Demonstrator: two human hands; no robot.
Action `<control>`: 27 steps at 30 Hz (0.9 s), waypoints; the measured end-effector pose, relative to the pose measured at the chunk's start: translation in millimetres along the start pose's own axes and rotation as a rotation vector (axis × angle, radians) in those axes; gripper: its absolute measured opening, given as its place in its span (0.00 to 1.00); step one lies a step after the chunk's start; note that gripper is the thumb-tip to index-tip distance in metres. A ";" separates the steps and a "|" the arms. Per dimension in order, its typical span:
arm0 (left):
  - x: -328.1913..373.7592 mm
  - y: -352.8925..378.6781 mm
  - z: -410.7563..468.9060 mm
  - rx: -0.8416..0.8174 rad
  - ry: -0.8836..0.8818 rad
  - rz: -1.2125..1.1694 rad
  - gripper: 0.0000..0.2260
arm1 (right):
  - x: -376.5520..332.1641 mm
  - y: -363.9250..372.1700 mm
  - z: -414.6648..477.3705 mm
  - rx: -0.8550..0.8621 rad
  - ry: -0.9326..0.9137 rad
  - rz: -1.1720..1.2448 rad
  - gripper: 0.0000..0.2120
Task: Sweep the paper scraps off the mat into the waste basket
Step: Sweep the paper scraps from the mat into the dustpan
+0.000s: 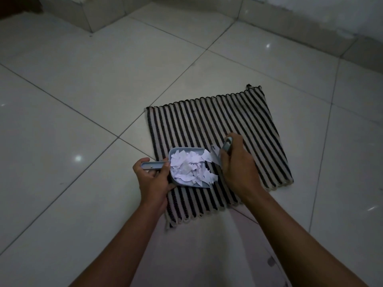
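Note:
A black-and-white striped mat [238,125] lies on the tiled floor. My left hand [154,180] grips the handle of a small light-blue dustpan [186,151] resting on the mat's left part. A heap of white paper scraps [190,167] fills the pan. My right hand [238,168] is closed around a small brush [227,145], held against the pan's open right edge, with a scrap or two at its bristles. The rest of the mat shows no scraps. No waste basket is in view.
Glossy pale floor tiles [93,90] spread on all sides. A low tiled ledge [83,13] runs along the far left, and a wall base [310,34] along the far right. My light clothing [207,255] covers the floor below the mat.

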State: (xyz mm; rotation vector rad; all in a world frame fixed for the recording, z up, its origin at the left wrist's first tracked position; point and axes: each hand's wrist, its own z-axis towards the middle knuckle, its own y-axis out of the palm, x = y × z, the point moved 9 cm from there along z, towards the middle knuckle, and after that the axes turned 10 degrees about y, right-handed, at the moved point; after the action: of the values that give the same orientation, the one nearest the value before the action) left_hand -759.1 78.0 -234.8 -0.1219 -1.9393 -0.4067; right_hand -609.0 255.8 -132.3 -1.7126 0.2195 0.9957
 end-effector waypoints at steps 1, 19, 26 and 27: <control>0.0 -0.1 0.1 -0.003 0.000 -0.002 0.21 | -0.9 2.6 -4.9 0.001 0.000 0.026 0.05; -6.9 -6.3 -13.8 -0.013 -0.053 -0.023 0.20 | 4.6 7.6 -41.8 0.154 0.148 0.252 0.12; -5.7 -1.4 -16.7 -0.016 -0.099 -0.075 0.21 | -1.0 -1.4 -43.2 0.169 0.122 0.244 0.12; -4.3 -0.3 -16.8 -0.020 -0.101 -0.075 0.21 | -1.8 -2.8 -42.8 0.166 0.123 0.247 0.11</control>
State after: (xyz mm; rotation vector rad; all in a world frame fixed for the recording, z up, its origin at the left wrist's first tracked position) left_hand -742.7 72.5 -232.9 -0.0843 -2.0438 -0.4771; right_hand -586.9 219.5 -126.6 -1.6206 0.5900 1.0209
